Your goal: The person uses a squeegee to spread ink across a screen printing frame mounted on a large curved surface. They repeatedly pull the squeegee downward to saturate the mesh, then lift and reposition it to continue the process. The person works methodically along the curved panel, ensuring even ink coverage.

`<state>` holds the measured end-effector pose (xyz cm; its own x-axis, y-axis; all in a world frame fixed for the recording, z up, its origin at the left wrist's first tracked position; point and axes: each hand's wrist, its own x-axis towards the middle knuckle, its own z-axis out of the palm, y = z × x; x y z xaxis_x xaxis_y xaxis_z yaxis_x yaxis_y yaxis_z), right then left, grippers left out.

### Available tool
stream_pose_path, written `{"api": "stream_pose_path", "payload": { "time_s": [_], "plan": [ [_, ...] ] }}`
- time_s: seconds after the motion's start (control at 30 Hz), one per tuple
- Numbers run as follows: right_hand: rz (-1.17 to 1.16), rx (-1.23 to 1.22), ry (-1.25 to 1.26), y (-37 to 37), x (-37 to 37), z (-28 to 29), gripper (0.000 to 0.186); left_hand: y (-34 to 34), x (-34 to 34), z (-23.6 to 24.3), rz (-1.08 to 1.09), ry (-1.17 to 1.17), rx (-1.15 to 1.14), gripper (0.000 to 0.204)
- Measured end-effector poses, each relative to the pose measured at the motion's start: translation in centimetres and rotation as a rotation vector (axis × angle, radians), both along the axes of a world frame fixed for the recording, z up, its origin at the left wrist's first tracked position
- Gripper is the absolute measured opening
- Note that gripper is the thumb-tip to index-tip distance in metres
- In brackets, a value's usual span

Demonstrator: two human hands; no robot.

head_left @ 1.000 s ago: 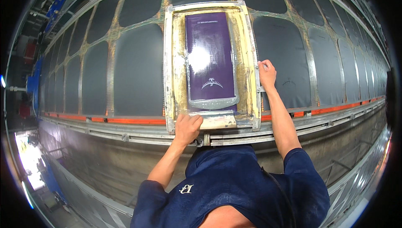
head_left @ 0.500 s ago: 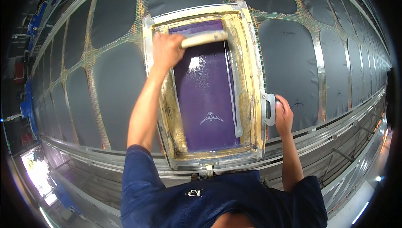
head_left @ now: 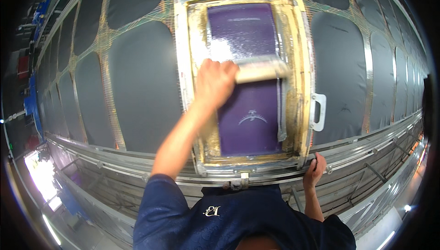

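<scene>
My left hand [head_left: 215,82] is wrapped round a pale wooden squeegee [head_left: 259,72], somewhat blurred, lying across the purple mesh [head_left: 247,98] of a screen-printing frame [head_left: 303,52] with cream-coloured borders. A small pale printed motif shows low on the mesh. My right hand [head_left: 315,171] is down by the rail, just outside the frame's lower right corner, its fingers curled; what they grip is too small to make out. A white metal handle [head_left: 320,112] sticks out from the frame's right side, with no hand on it.
A long printing table [head_left: 137,89] carries rows of dark grey fabric panels, with translucent gridded strips between them. Metal rails [head_left: 123,165] run along the near edge, over a metal understructure. Blue machinery [head_left: 31,103] stands at the far left, near a bright opening.
My left hand went up from the near edge onto the screen with the squeegee, which has since moved downward across the mesh. My right hand has left the side handle and dropped to the rail.
</scene>
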<state>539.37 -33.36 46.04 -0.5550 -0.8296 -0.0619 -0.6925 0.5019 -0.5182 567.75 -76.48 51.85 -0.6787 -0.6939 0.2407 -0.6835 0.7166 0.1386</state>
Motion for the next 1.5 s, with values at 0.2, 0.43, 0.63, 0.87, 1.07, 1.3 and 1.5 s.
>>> {"api": "stream_pose_path", "payload": {
  "time_s": [0.2, 0.43, 0.63, 0.87, 1.07, 1.3, 1.5],
  "plan": [
    [-0.285, 0.022, 0.211, 0.3, 3.4, -2.3, 0.048, 6.4, 3.1, 0.2, -0.027, 0.180, 0.134, 0.009],
    [-0.352, 0.120, 0.156, 1.0, 1.4, -3.6, 0.053, 3.4, -0.1, 0.8, -0.065, -0.096, 0.326, 0.008],
    [-0.408, 0.075, 0.070, 2.0, 0.0, -3.6, 0.055, 2.3, -1.2, 1.3, -0.164, -0.099, 0.399, 0.029],
    [-0.472, 0.113, 0.038, 2.0, -0.6, -3.6, 0.059, 1.5, -1.8, 0.8, -0.247, -0.041, 0.369, 0.025],
    [-0.478, 0.089, 0.029, 2.6, -1.3, -4.0, 0.062, 1.6, -2.5, 0.7, -0.163, -0.057, 0.348, 0.023],
    [-0.467, 0.089, 0.022, 3.1, -2.1, -4.1, 0.061, 1.0, -4.7, 0.2, -0.166, -0.155, 0.389, 0.030],
    [-0.512, 0.071, -0.012, 3.6, -2.8, -4.3, 0.061, 1.3, -8.1, -1.2, -0.152, -0.244, 0.307, 0.022]
  ]
}}
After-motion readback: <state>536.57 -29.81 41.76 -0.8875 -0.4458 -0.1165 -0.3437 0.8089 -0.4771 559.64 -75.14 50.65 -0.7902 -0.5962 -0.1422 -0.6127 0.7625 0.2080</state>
